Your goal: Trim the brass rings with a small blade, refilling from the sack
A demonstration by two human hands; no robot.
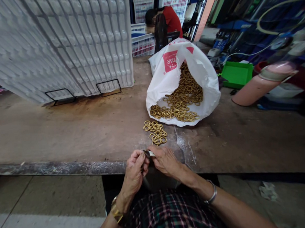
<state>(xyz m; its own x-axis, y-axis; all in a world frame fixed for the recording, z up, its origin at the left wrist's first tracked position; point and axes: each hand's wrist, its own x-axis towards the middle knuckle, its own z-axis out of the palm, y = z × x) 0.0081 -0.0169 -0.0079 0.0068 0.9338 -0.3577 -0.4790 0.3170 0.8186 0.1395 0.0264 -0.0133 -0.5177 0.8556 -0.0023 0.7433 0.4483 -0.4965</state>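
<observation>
Apparently you are working a small dark-and-pale piece at the edge of the bench, near the gold-coloured rings, your left hand pinched and your right hand curled closed on it, so the next move likely calls for a steady grip.

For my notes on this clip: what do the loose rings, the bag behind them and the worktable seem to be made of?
Loose rings: probably brass or another metal, gold-coloured with a slight sheen; coated plastic isn't ruled out.
Bag: likely thin white plastic, judging by its soft creases and faint gloss.
Worktable: apparently wood or plywood, matte brown, stained and worn.
</observation>
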